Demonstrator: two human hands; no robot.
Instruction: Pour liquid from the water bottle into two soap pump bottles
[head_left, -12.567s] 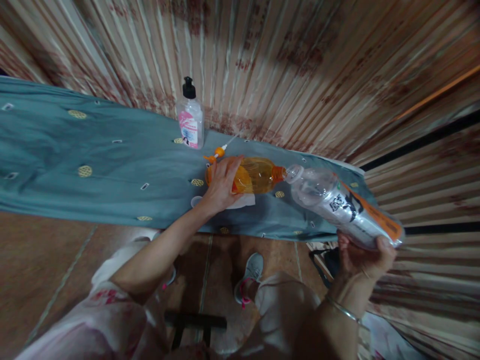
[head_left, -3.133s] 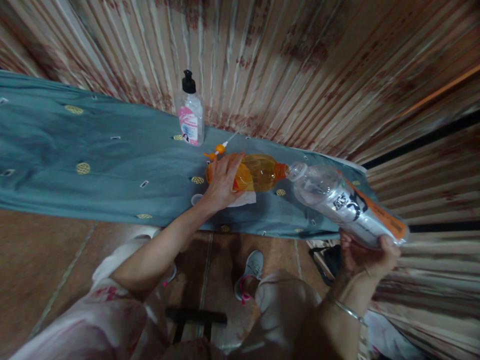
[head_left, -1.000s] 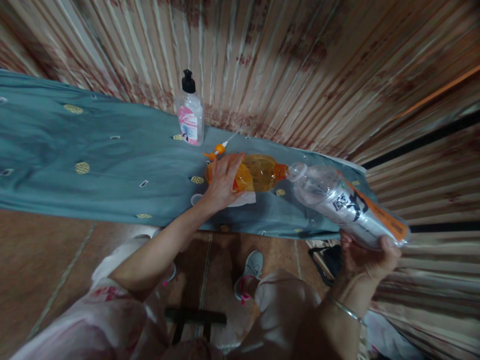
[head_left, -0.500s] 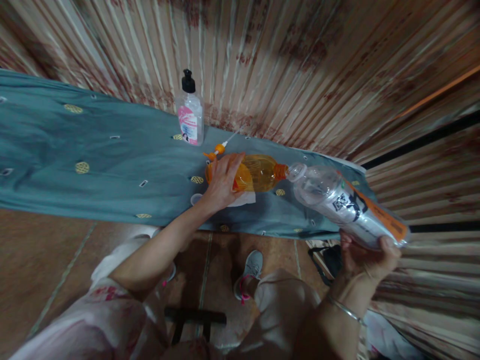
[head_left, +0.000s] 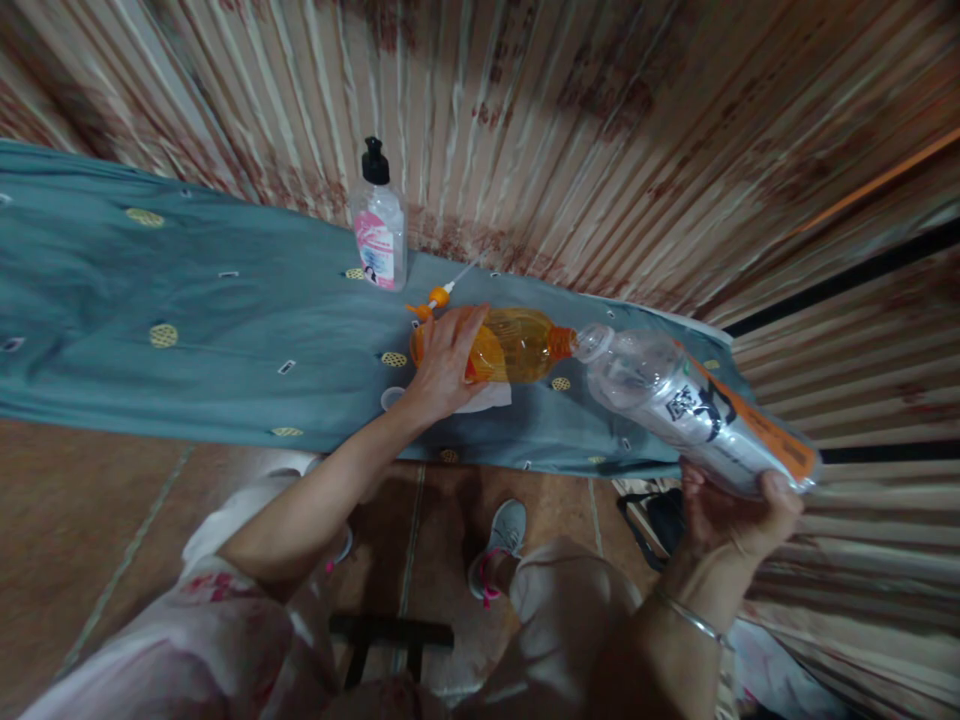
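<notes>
Pleated, flower-patterned curtains (head_left: 450, 120) hang behind a long desk (head_left: 225, 330) under a teal cloth printed with yellow ovals and small pale rectangles. The large clear bottle (head_left: 645, 375), see-through at its shoulder, wears a silver label with black lettering and an orange band; it slants, neck toward the amber one, its base gripped by the right hand (head_left: 739, 515). The amber bottle (head_left: 525, 345), translucent orange with a ribbed neck, is tilted over the desk, mouth to mouth with it, the left hand (head_left: 448, 368) wrapped around its body. Smallest, an orange pump top (head_left: 439, 297) with a white stem lies just beside it.
</notes>
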